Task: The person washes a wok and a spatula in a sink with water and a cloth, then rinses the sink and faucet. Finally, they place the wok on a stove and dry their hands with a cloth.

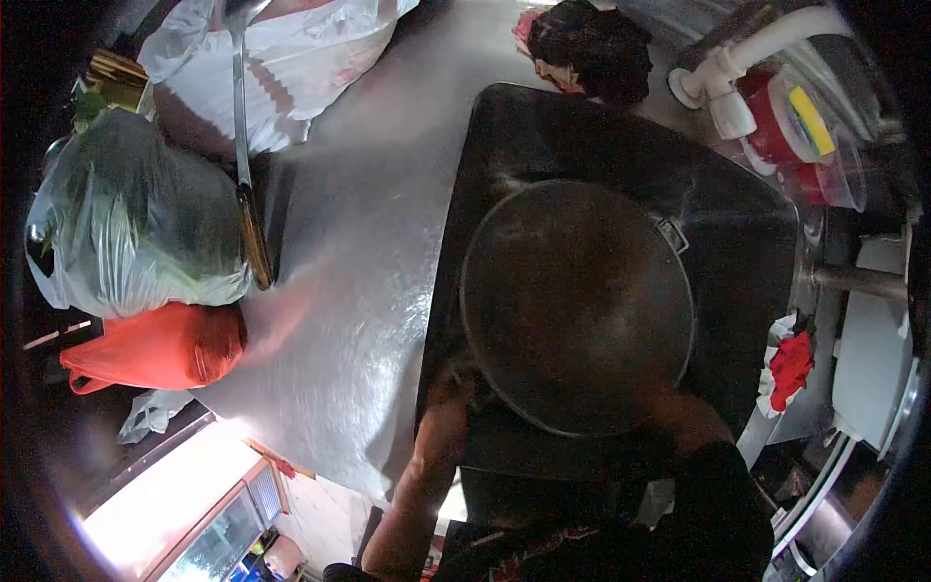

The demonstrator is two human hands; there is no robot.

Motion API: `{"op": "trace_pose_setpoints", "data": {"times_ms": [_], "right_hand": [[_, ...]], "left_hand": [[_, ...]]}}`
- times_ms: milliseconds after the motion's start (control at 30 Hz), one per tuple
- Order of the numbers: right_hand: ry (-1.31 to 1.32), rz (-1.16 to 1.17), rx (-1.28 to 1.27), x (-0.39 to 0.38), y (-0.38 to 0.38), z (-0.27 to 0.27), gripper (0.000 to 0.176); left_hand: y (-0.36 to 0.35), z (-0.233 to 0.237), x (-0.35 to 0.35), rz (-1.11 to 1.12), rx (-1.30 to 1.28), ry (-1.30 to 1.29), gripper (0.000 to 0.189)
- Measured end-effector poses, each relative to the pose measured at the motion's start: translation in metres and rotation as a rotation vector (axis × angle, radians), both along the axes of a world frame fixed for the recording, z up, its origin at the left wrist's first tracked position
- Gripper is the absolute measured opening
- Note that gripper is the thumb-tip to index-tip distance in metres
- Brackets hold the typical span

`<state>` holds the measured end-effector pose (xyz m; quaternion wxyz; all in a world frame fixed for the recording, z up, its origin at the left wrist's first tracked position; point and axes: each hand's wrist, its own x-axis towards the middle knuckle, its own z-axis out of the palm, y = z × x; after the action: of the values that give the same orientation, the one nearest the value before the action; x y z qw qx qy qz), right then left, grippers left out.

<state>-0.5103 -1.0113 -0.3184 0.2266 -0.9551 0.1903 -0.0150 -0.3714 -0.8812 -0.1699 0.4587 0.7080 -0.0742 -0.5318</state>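
Observation:
A large dark wok (577, 306) sits on the black stove top (747, 291). One of its small loop handles (671, 235) points to the upper right. At the wok's lower left, my left hand (451, 393) is closed round the other loop handle, its fingers in shadow. My right hand (684, 417) reaches over the wok's lower right rim. Its fingers are lost in the dark and blur, so I cannot see whether they hold anything.
Left on the steel counter (369, 242) are a pale plastic bag (136, 223), a red bag (165, 344), a white bag (281, 78) and a long-handled utensil (244, 136). A dark cloth (596, 53), white pipe (727, 82) and red cloth (792, 371) edge the stove.

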Motion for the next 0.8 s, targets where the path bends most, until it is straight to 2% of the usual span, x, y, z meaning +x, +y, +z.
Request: {"op": "trace_pose_setpoints", "data": {"times_ms": [67, 100, 167, 300, 367, 500, 567, 600, 667, 700, 767, 800], "right_hand": [[-0.039, 0.039, 0.003, 0.010, -0.002, -0.001, 0.048], [-0.050, 0.032, -0.013, 0.021, -0.008, -0.007, 0.048], [-0.060, -0.006, -0.078, 0.049, -0.045, -0.025, 0.048], [-0.051, -0.103, -0.107, 0.089, -0.098, -0.051, 0.049], [-0.016, -0.074, -0.060, 0.065, -0.072, -0.036, 0.049], [0.112, 0.104, 0.141, -0.048, 0.002, 0.014, 0.049], [0.208, 0.131, 0.119, -0.084, -0.024, 0.011, 0.049], [0.254, 0.131, 0.070, -0.099, -0.055, -0.001, 0.049], [0.309, 0.067, -0.059, -0.101, -0.107, -0.026, 0.049], [0.309, 0.014, -0.114, -0.091, -0.124, -0.037, 0.049], [0.250, -0.072, -0.189, -0.058, -0.146, -0.046, 0.050], [0.202, -0.111, -0.213, -0.036, -0.156, -0.055, 0.050]], "left_hand": [[0.004, -0.008, -0.002, -0.279, -0.032, -0.405, 0.034], [-0.003, 0.002, -0.002, -0.281, -0.032, -0.403, 0.034], [-0.017, 0.026, -0.004, -0.108, -0.050, -0.205, 0.035], [-0.018, 0.031, -0.012, 0.017, -0.136, -0.100, 0.035], [-0.022, 0.037, -0.011, 0.011, -0.006, -0.018, 0.035], [-0.012, 0.026, -0.014, -0.090, 0.038, 0.044, 0.029], [-0.005, 0.018, -0.013, -0.527, -0.047, -0.547, 0.028], [-0.001, 0.008, -0.013, -0.531, -0.047, -0.552, 0.028], [0.004, -0.014, -0.012, -0.746, -0.253, -1.090, 0.018], [-0.001, -0.008, -0.013, -0.746, -0.252, -1.090, 0.018], [-0.015, 0.012, -0.018, 0.106, -0.022, 0.225, 0.012], [-0.016, 0.005, -0.022, 0.107, -0.024, 0.230, 0.012]]}}
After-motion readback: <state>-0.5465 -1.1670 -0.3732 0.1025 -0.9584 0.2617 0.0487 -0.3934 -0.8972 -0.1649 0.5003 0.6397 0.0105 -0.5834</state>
